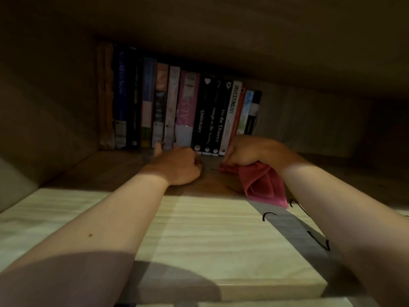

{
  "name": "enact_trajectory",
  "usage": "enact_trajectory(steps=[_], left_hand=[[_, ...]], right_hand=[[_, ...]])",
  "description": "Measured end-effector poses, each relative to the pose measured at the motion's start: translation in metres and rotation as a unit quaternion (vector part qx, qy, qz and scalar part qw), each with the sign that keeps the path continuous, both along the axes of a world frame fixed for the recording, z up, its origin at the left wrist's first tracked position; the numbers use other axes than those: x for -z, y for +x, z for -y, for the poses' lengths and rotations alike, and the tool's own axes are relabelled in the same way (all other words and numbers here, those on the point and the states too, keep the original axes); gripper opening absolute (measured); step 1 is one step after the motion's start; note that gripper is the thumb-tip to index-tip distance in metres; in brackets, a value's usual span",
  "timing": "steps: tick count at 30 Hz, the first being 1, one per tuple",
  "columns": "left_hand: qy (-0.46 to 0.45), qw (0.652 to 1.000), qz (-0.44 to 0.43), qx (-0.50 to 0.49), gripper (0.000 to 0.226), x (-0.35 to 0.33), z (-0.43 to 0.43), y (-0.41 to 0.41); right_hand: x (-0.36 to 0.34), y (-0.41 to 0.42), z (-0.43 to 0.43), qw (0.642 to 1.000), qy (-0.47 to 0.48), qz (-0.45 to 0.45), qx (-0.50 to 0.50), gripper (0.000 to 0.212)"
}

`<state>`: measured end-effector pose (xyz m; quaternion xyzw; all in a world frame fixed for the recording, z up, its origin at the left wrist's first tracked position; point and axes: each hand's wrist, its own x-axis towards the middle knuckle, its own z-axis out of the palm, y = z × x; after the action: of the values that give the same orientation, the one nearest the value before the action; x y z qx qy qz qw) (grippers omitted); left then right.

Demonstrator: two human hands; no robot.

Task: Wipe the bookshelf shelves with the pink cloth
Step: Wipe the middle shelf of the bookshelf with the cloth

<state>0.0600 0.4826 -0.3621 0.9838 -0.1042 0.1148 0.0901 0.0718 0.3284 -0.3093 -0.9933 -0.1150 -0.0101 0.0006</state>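
Both my arms reach into a dim shelf compartment. My right hand (245, 151) grips the pink cloth (263, 185), which hangs down from my fist onto the wooden shelf board (124, 169) just in front of the books. My left hand (179, 166) rests on the shelf board with fingers curled and the thumb pointing toward the foot of the books; whether it holds anything is hidden. A row of several upright books (177, 107) stands at the back, filling the left and middle part of the shelf.
The shelf's left side wall (44, 120) and the board above (243, 41) close the compartment in. To the right of the books the shelf runs on into shadow (321, 129). The lit front part of the board (199, 240) carries a grey strip and dark marks.
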Motion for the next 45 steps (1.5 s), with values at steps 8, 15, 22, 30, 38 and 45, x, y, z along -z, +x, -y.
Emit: enact_trajectory(steps=[8, 15, 22, 30, 38, 45], left_hand=[[0.012, 1.0, -0.028, 0.008, 0.035, -0.001, 0.001, -0.004], [0.001, 0.999, -0.037, 0.008, 0.035, -0.001, 0.0, -0.005], [0.007, 0.999, -0.033, 0.004, 0.035, -0.004, 0.001, -0.008], [0.008, 1.0, -0.028, 0.005, 0.033, -0.003, 0.001, -0.008], [0.003, 0.999, -0.031, 0.007, 0.033, -0.002, -0.001, -0.004], [0.003, 0.999, -0.032, 0.006, 0.033, -0.003, -0.001, -0.006]], right_hand=[[0.016, 0.009, -0.007, 0.999, 0.02, 0.022, -0.025, 0.036], [0.003, 0.005, 0.005, 0.999, -0.03, -0.017, -0.014, 0.031], [0.002, 0.001, -0.002, 0.999, -0.003, -0.024, -0.03, 0.033], [0.001, -0.003, -0.008, 0.998, 0.009, -0.036, -0.06, 0.028], [0.005, -0.003, -0.023, 0.996, -0.009, -0.028, -0.082, 0.029], [0.012, 0.008, -0.018, 0.998, -0.019, -0.005, -0.06, 0.035]])
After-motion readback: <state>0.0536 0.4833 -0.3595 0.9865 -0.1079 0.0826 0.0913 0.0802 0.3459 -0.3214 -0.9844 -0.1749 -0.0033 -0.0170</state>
